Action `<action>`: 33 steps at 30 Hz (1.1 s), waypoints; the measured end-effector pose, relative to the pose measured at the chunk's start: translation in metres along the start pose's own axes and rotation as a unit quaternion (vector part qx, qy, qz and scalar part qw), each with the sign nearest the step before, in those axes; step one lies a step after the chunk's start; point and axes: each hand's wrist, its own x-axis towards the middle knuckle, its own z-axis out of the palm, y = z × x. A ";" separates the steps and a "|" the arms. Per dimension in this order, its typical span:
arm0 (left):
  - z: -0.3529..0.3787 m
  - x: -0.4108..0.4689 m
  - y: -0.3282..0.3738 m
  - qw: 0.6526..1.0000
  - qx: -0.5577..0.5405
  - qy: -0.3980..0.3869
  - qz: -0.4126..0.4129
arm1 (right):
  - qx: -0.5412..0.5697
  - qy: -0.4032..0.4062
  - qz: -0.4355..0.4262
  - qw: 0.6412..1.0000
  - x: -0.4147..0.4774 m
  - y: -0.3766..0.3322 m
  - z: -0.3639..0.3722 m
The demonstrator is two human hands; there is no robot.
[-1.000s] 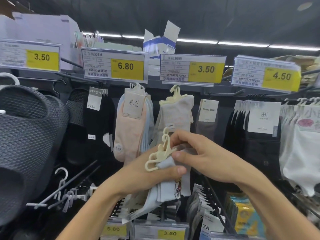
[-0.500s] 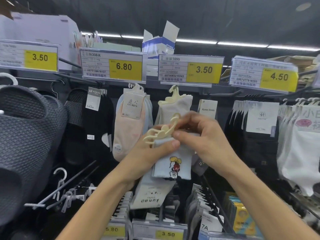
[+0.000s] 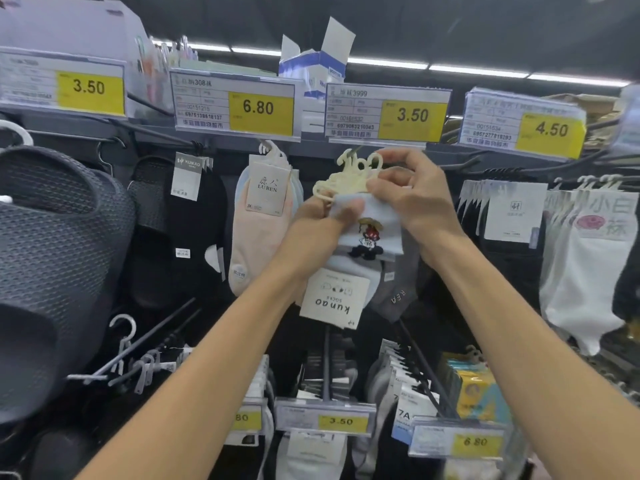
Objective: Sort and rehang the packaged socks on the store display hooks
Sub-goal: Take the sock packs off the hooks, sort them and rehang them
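Two hands, left (image 3: pixel 323 221) and right (image 3: pixel 417 199), in a pinch on pale-blue cartoon socks (image 3: pixel 379 225), cream hangers (image 3: pixel 349 180) atop

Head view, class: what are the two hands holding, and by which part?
A pale blue cartoon sock pack. The left hand pinches its fabric top; the right hand pinches the cream plastic hangers above it.

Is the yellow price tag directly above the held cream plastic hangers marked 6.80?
No, the yellow price tag above the cream plastic hangers reads 3.50.

Pale blue cartoon socks (image 3: pixel 375 233), cream hangers (image 3: pixel 349 178), raised at hook
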 end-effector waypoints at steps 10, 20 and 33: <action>0.011 0.049 0.024 0.986 0.160 0.020 -0.031 | -0.086 0.030 0.016 0.996 0.030 -0.006 0.012; 0.010 0.020 -0.002 0.990 0.122 0.066 -0.019 | -0.207 -0.004 -0.042 0.977 0.010 -0.004 0.021; 0.185 -0.178 -0.043 0.969 -0.001 -0.034 0.247 | -0.244 0.095 -0.002 0.965 -0.246 0.001 -0.103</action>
